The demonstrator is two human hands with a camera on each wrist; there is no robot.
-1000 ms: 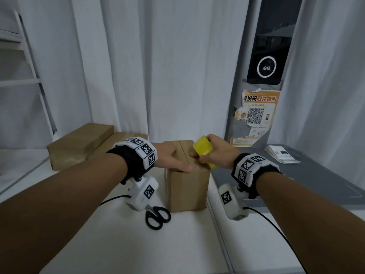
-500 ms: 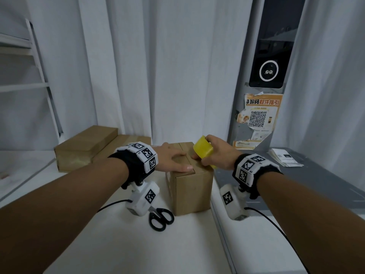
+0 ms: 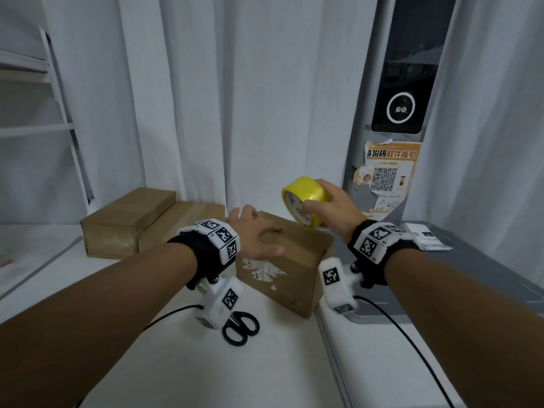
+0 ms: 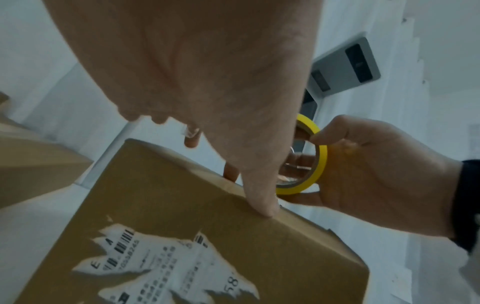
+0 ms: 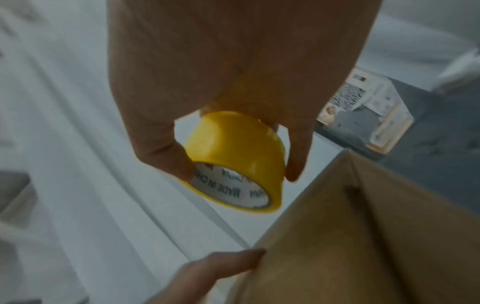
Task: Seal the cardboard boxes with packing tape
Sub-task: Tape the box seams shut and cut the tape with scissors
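Observation:
A small cardboard box [image 3: 294,269] with a torn white label stands on the white table [image 3: 176,363], turned corner-on to me. My left hand [image 3: 259,231] spans its top. The thumb [image 4: 262,205] presses the near edge and the fingers [image 5: 223,265] hook over the far edge. My right hand [image 3: 321,203] grips a yellow tape roll [image 3: 304,198], held in the air just above the box's far right corner. In the right wrist view the roll [image 5: 233,156] hangs clear of the box [image 5: 363,236]. I see no strip of tape pulled out.
Black scissors [image 3: 241,328] lie on the table just in front of the box. Two longer cardboard boxes [image 3: 129,222] sit at the back left. A grey surface [image 3: 471,278] with papers [image 3: 426,235] adjoins on the right. White curtains hang behind.
My right hand has lifted the tape roll off the box top. The box has been turned under my left hand, so its labelled side now faces me.

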